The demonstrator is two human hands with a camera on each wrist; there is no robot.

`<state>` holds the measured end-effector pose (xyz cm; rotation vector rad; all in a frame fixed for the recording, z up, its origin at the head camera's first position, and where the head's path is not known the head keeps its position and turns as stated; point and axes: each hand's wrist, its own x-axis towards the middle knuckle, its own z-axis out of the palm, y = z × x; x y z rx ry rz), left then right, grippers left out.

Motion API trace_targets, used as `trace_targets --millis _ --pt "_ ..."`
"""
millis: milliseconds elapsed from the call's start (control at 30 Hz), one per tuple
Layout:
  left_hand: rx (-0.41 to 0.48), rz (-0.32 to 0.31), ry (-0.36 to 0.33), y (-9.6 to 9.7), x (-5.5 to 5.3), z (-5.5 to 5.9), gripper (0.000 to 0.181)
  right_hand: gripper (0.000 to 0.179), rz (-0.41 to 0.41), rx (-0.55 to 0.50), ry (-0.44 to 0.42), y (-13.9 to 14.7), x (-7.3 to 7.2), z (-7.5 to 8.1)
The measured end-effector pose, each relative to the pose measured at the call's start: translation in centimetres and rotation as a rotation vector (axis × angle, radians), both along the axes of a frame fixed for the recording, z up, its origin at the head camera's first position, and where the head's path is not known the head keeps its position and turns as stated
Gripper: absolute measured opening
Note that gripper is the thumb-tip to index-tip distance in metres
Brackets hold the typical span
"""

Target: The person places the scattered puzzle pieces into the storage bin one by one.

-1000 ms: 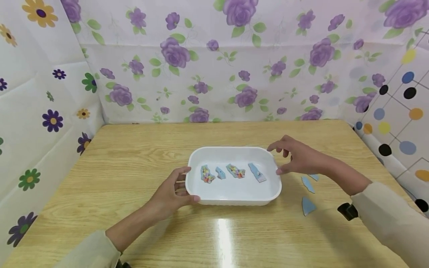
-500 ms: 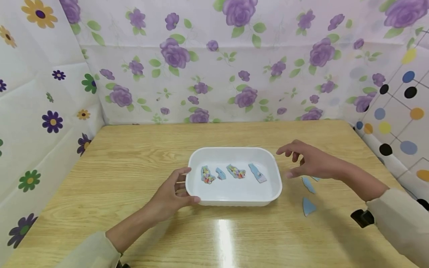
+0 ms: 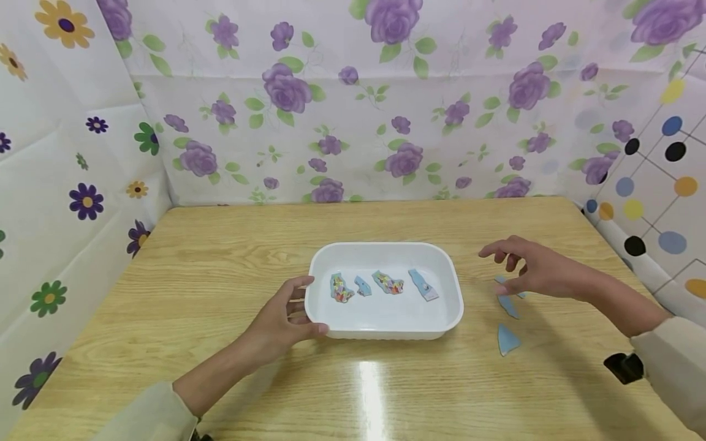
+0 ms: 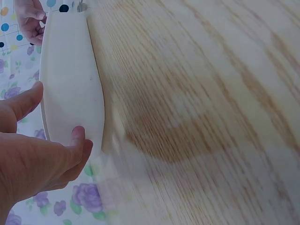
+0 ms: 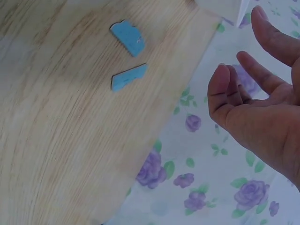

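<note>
A white plastic tray (image 3: 384, 315) stands mid-table holding several irregular puzzle pieces: light-blue ones (image 3: 423, 285) and ones with a colourful print (image 3: 341, 288). My left hand (image 3: 287, 315) grips the tray's left end, thumb at the near corner and fingers along the side. In the left wrist view this hand (image 4: 44, 154) lies against the tray's wall (image 4: 70, 79). To the right of the tray my right hand (image 3: 532, 266), fingers loosely bent and holding nothing, hovers over blue pieces (image 3: 508, 306), partly covering them. Nearer me lies another blue piece (image 3: 507, 339).
The wooden table (image 3: 220, 257) reaches back to a flower-printed sheet (image 3: 347, 135). Patterned sheets also rise at the left (image 3: 72, 184) and the right (image 3: 656, 184). Two blue pieces (image 5: 127, 37) lie on the wood in the right wrist view.
My right hand has left the tray's right end and moved rightward over the loose blue pieces. The left hand and tray have stayed in place.
</note>
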<state>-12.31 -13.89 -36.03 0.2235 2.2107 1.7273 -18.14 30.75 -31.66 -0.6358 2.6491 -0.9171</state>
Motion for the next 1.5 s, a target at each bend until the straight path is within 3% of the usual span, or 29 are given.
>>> trace_targets --millis 400,567,1000,1167,1500 --pt "0.001 0.005 0.006 0.0 -0.1 0.1 0.093 0.066 -0.037 0.043 -0.044 4.0 -1.8 -1.3" --pt "-0.005 0.016 0.0 0.1 0.1 -0.1 0.092 0.067 -0.018 0.053 -0.064 5.0 -2.1 -2.1" --pt "0.012 0.016 0.006 0.0 0.0 -0.3 0.092 0.079 0.033 0.042 -0.242 6.1 -3.2 -3.6" --pt "0.019 0.01 0.003 -0.1 0.0 -0.2 0.093 0.081 0.058 0.019 -0.21 6.4 -3.7 -5.0" --pt "0.011 0.027 0.0 -0.1 0.0 -0.3 0.092 0.067 0.091 -0.023 -0.073 7.0 -3.2 -7.0"
